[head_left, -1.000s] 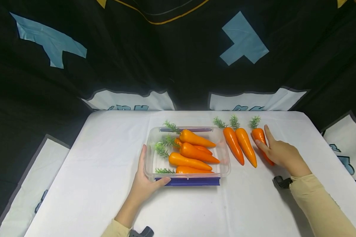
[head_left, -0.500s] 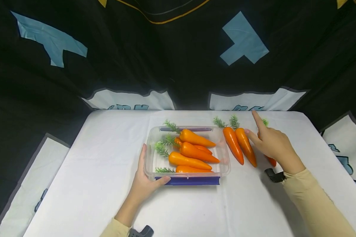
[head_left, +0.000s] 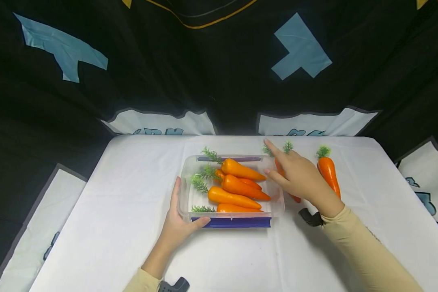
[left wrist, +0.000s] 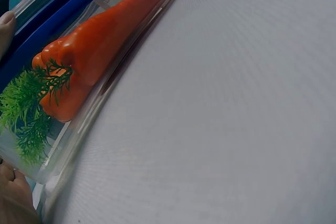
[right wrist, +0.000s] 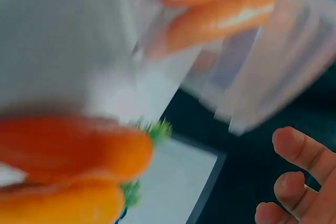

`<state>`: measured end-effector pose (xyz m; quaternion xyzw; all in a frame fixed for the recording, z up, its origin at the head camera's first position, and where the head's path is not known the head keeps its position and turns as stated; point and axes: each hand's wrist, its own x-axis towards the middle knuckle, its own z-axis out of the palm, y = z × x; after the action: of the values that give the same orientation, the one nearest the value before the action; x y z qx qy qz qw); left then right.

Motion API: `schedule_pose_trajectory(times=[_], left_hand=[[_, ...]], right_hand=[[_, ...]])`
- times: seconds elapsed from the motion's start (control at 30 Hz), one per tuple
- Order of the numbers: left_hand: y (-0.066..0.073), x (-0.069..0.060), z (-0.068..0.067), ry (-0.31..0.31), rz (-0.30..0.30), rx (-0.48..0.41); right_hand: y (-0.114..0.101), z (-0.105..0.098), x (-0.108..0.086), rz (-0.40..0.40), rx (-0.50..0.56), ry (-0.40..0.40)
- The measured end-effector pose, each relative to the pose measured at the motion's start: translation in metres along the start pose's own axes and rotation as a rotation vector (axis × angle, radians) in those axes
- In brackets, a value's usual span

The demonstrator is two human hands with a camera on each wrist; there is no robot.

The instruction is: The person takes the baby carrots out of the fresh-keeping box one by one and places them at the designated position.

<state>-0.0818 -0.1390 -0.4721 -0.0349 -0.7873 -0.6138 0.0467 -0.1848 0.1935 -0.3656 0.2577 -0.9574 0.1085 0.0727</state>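
On the table (head_left: pixel 113 202) I am keeping the box (head_left: pixel 276 207) standing, my left hand (head_left: pixel 181 225) gripping its near left corner. Inside it, several carrots (head_left: pixel 233 198) are lying side by side, tops to the left, tips to the right. My right hand (head_left: pixel 299 178) is reaching above two loose carrots (head_left: pixel 280 167) just right of the box; another carrot (head_left: pixel 328 173) is lying farther right. Behind the table, a curtain (head_left: pixel 211 69) is hanging.

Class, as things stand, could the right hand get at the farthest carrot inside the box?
Probably yes: the right hand looks empty, its thumb appears near the tip of the farthest carrot, and the plastic box is uncovered, with nothing lying across that carrot.
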Motion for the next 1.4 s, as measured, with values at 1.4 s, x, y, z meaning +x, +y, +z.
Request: schedule_pose_trajectory(times=[1.4], left_hand=[[0.001,0.0,0.0,-0.001,-0.013,-0.007]], right_hand=[[-0.039,0.034,0.019,-0.248,-0.18,-0.356]])
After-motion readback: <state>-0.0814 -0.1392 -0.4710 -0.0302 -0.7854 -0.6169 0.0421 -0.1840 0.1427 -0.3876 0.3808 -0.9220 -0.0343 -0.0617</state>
